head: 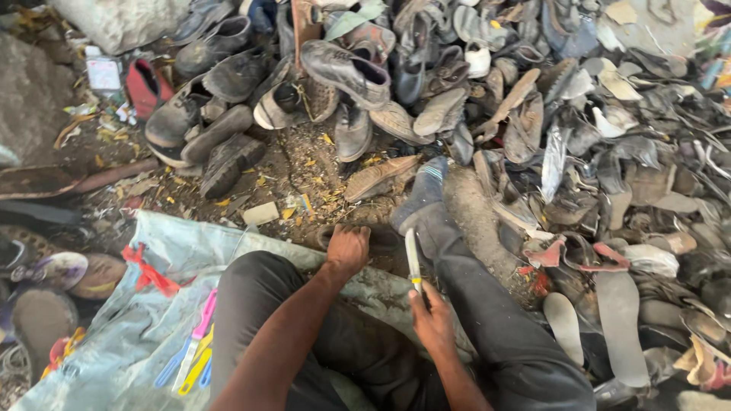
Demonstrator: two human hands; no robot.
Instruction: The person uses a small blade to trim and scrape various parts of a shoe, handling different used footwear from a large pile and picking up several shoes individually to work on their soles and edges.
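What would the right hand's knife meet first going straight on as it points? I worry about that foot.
Probably the socked foot: the knife in the right hand points up along that leg, though depth is unclear.

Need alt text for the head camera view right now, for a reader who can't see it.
A seated person's right hand holds a knife blade-up, while the left hand presses a dark sole on the ground. A heap of worn shoes lies ahead, with plastic sheeting underneath.

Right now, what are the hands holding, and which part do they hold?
The right hand grips a knife by its yellow handle, blade pointing up. The left hand presses down on a dark shoe on the ground.
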